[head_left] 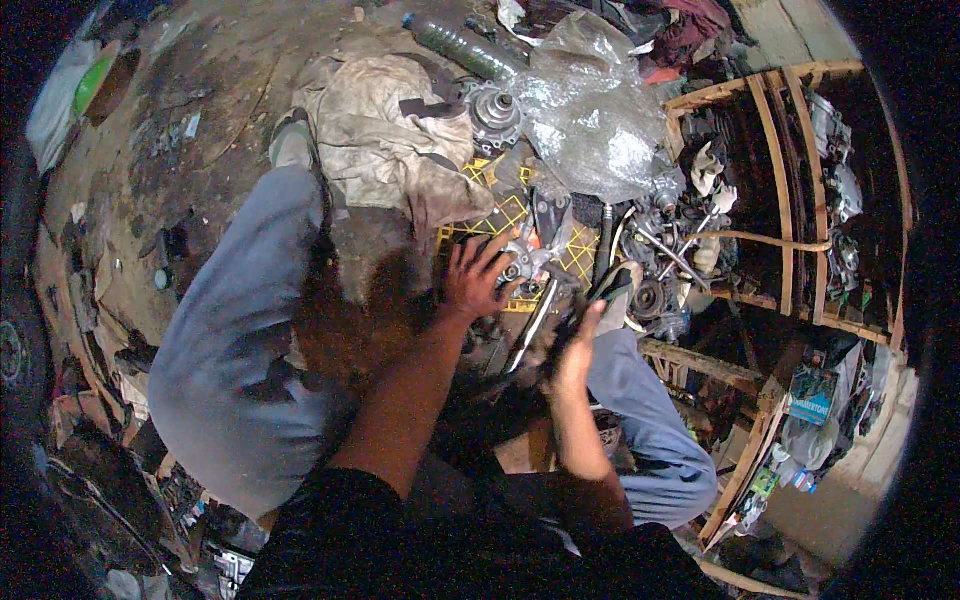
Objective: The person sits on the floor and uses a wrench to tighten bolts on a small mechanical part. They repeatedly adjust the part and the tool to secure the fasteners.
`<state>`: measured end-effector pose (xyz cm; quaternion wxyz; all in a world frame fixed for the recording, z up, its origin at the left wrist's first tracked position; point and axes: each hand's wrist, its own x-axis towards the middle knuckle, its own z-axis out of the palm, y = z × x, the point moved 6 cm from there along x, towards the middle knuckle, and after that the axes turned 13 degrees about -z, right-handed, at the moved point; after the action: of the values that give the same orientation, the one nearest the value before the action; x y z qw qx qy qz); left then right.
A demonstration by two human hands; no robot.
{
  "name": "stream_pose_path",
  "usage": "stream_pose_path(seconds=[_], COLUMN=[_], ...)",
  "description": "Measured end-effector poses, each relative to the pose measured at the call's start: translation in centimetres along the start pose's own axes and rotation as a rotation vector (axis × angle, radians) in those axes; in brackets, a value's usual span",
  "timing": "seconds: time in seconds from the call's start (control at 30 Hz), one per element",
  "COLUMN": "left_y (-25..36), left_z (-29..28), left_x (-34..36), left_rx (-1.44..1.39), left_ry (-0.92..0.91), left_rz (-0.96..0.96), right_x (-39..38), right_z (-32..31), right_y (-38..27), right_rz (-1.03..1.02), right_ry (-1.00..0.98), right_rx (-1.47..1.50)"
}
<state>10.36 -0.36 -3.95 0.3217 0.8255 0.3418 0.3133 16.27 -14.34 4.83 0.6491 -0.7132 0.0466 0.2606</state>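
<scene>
My left hand (474,279) grips the near left side of a small grey metal machine part (519,262), its fingers bent over it and slightly apart. The part rests on a yellow plastic crate (585,250) with a grid-like surface. My right hand (573,355) is to the right of the part and closer to me, smeared by motion. Its fingers are partly dark and blurred, so whether it holds anything is unclear. Between my hands a pale, narrow strip (535,325) slants down. A round, stepped metal housing (494,112) stands beyond the crate.
A stained cloth (385,140) drapes left of the crate. Clear bubble wrap (600,115) and a dark plastic bottle (455,45) lie at the back. Loose metal parts (665,245) pile up on the right, beside a wooden rack (785,190). My bent legs flank the work.
</scene>
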Motion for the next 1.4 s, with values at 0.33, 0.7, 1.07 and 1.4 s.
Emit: stream_pose_path(seconds=[0.33,0.7,1.07,1.4], left_y=[0.1,-0.5,-0.4,-0.6], left_z=[-0.1,0.4,0.2,0.8], left_x=[0.2,-0.1,-0.2,-0.1], left_rx=[-0.040,-0.027,-0.014,-0.036], left_ry=[0.010,-0.013,0.031,0.011], left_rz=[-0.003,0.003,-0.003,-0.022], right_x=[4.0,8.5,9.1,9.5], right_z=[2.5,3.3,6.1,8.7], right_y=[-12.4,-5.3,-4.4,-2.2], right_rz=[-0.595,-0.738,-0.972,-1.240], right_ry=[-0.817,-1.730,-1.854,-2.057], right_rx=[-1.307,-1.997,-1.912,-1.926])
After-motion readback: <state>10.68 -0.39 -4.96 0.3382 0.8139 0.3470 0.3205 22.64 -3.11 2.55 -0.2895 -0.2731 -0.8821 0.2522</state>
